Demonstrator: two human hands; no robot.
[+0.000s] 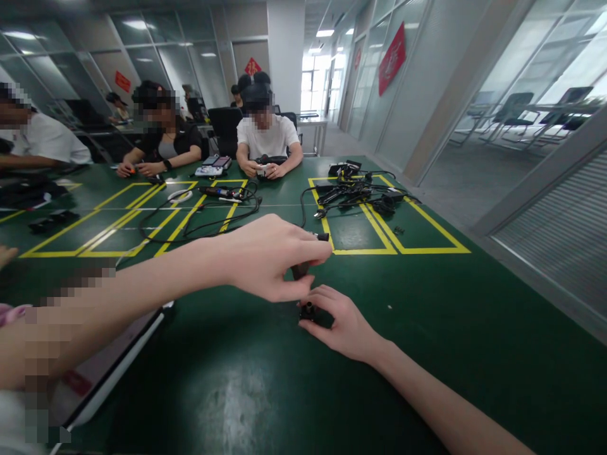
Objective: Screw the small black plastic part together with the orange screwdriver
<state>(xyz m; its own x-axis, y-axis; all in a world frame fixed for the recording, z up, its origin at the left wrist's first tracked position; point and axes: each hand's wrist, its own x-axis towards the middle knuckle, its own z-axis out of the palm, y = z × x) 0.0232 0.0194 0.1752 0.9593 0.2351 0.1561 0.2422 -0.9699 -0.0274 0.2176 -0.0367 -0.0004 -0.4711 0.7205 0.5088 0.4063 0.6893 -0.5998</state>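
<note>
My left hand (pixel 272 256) reaches across from the left, above the green table. Its fingers and thumb are closed round a dark, rod-like object (pixel 300 270), mostly covered by the hand. A short black end (pixel 323 237) sticks out past the knuckles; whether it belongs to the same object I cannot tell. Just below and to the right, my right hand (pixel 344 322) rests low at the tabletop. Thumb and fingers pinch a small black part (pixel 309 309) with a short upright stub on top. The left thumb is close to the right fingertips.
Black cables and adapters (pixel 360 193) lie heaped inside yellow tape lines beyond my hands. A black corded tool (pixel 222 193) lies farther left. A flat white-edged object (pixel 114 373) is under my left forearm. Several people sit across the table, one in a white shirt (pixel 268 136).
</note>
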